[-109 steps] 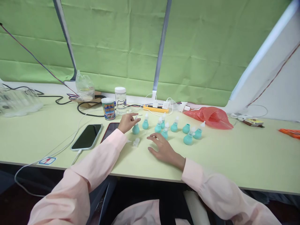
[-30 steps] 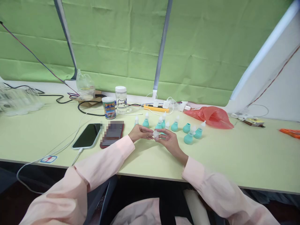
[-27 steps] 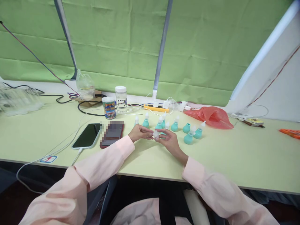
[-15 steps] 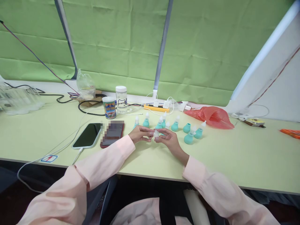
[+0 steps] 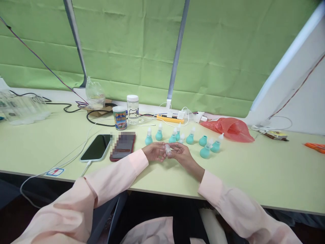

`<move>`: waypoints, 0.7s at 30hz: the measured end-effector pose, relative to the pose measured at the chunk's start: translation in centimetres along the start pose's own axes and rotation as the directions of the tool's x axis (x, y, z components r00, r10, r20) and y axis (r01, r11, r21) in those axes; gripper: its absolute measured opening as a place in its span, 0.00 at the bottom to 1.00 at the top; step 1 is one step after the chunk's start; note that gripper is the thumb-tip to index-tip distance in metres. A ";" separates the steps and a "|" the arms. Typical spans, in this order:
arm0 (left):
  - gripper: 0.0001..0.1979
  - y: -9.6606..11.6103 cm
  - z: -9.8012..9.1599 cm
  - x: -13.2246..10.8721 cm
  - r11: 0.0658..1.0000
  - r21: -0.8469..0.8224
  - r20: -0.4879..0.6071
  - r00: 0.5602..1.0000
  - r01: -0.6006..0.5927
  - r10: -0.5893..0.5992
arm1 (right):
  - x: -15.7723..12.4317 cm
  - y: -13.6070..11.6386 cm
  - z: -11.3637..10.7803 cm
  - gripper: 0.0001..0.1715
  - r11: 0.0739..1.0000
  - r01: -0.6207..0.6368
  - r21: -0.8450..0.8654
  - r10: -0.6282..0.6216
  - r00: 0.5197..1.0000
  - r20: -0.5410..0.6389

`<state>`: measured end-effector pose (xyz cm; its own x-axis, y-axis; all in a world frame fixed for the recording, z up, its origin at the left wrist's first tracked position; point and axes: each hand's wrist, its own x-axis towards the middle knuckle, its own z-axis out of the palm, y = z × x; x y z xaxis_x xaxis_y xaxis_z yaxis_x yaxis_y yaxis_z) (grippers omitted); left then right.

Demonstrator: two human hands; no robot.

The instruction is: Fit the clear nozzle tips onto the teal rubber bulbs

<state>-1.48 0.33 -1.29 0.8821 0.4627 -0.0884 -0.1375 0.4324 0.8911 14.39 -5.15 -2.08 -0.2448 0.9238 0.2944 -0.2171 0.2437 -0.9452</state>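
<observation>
Between my hands is a small translucent white piece, near the front of the teal bulbs. My right hand pinches it from the right. My left hand touches it from the left with curled fingers. Several teal bulbs with clear white tips stand behind, among them one just beyond my left hand. To the right, a teal bulb without a tip stands behind a tipped one.
Two phones lie left of my hands on the table. Behind them stand a printed can and a lidded jar. A yellow power strip, a red plastic bag and cables lie toward the back.
The white piece has tilted and sits slightly lower. My left hand has shifted right and down, its fingers more curled, uncovering the bulb behind it. The view has shifted slightly.
</observation>
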 end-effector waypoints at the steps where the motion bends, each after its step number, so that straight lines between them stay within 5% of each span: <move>1: 0.17 -0.1 0.1 0.0 1.000 -0.011 0.031 1.000 0.003 -0.003 | 0.0 -0.3 0.2 0.17 1.000 -0.004 0.018 0.004 1.000 0.014; 10: 0.17 -0.7 0.7 0.0 0.999 0.039 0.158 0.987 -0.009 0.003 | -0.5 -1.0 0.8 0.17 0.996 -0.024 0.085 0.017 0.996 0.082; 17: 0.21 -0.2 1.8 -0.1 0.966 0.250 -0.031 0.997 -0.058 0.068 | -0.3 -1.3 0.8 0.18 0.989 -0.072 0.128 0.069 0.997 0.027; 21: 0.28 2.5 2.0 -1.6 0.795 0.603 -0.133 0.991 0.065 0.020 | -0.3 -1.3 0.6 0.16 0.978 -0.122 0.168 0.131 0.990 -0.043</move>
<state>-2.27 -0.90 1.95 0.8113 0.5701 -0.1290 0.2196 -0.0928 0.9712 14.16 -5.88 -0.87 -0.2307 0.9595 0.1617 -0.3409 0.0759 -0.9370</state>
